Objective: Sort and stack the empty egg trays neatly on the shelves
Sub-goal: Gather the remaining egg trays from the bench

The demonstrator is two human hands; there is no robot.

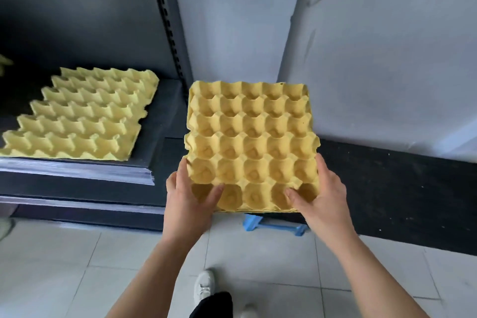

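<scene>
I hold an orange-yellow egg tray (251,137) level in the air at the centre, cups facing up, to the right of the shelf. My left hand (189,199) grips its near left corner, thumb in a cup. My right hand (320,193) grips its near right corner the same way. The near edge looks layered, so it may be a thin stack. A paler yellow egg tray (82,116) lies flat on the dark shelf (160,121) at the left, apart from the held one.
A perforated shelf upright (167,23) rises behind the shelf's right corner. A grey wall fills the right. A blue object (276,224) lies on the tiled floor below the held tray. My white shoe (205,286) is at the bottom centre.
</scene>
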